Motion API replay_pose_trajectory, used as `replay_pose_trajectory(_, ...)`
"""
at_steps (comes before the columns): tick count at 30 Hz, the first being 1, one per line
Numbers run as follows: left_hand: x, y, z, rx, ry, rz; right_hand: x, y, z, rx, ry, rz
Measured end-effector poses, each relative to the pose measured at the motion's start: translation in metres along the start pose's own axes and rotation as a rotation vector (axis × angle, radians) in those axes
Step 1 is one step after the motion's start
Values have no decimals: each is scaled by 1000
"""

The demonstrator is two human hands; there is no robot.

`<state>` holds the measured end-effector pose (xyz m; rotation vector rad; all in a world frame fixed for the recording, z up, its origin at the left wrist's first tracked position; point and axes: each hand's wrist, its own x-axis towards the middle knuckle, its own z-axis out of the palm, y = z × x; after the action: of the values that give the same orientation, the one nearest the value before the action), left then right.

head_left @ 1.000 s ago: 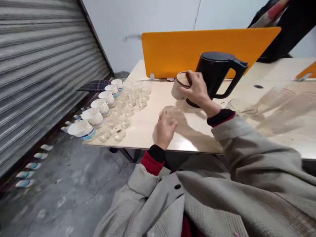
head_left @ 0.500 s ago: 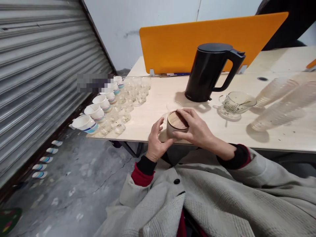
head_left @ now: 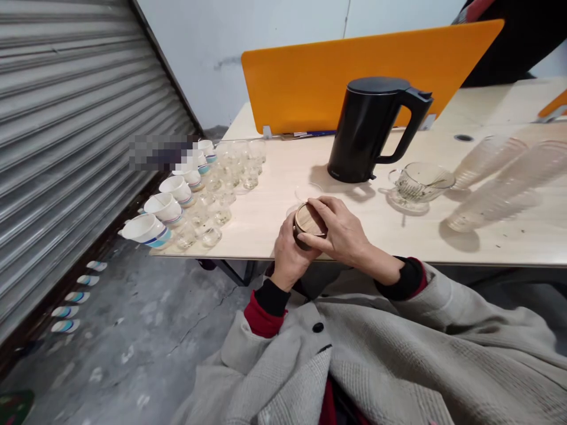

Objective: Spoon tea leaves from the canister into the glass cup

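Hands at table edge, left hand (head_left: 289, 255) wrapped round jar (head_left: 305, 229), right hand (head_left: 339, 230) cupped over its wooden lid (head_left: 307, 218), black kettle (head_left: 370, 131) behind, cups (head_left: 165, 208) lined up left.

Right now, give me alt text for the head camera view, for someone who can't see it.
Both hands grip a small round canister with a wooden lid at the near edge of a pale table: left hand around its side, right hand over the lid. Behind stand a black kettle, a glass pitcher and, at left, rows of cups.
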<state>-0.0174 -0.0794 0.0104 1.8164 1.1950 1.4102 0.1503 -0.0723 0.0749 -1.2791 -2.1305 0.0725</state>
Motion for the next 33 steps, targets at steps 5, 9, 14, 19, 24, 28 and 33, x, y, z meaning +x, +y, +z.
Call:
replay_pose_trajectory(5, 2, 7, -2, 41, 0, -50, -2, 3, 9, 30, 67, -11)
replay_pose_trajectory(9, 3, 10, -3, 58, 7, -65, 0, 3, 8, 71, 67, 13)
replay_pose_trajectory(14, 1, 3, -2, 26, 5, -115, 9, -2, -10, 238, 92, 79)
replay_pose_trajectory(19, -1, -3, 0, -8, 12, -53, 1, 10, -38, 193, 267, 98)
replay_pose_trajectory(24, -1, -4, 2, 13, 34, -17, -31, 62, -33, -36, 278, 305)
replay_pose_trajectory(28, -1, -6, 2, 37, 39, -20, -47, 95, -16, -148, 96, 393)
replay_pose_trajectory(33, -1, -7, 1, 61, 42, 2, -58, 103, -20, -189, 35, 319)
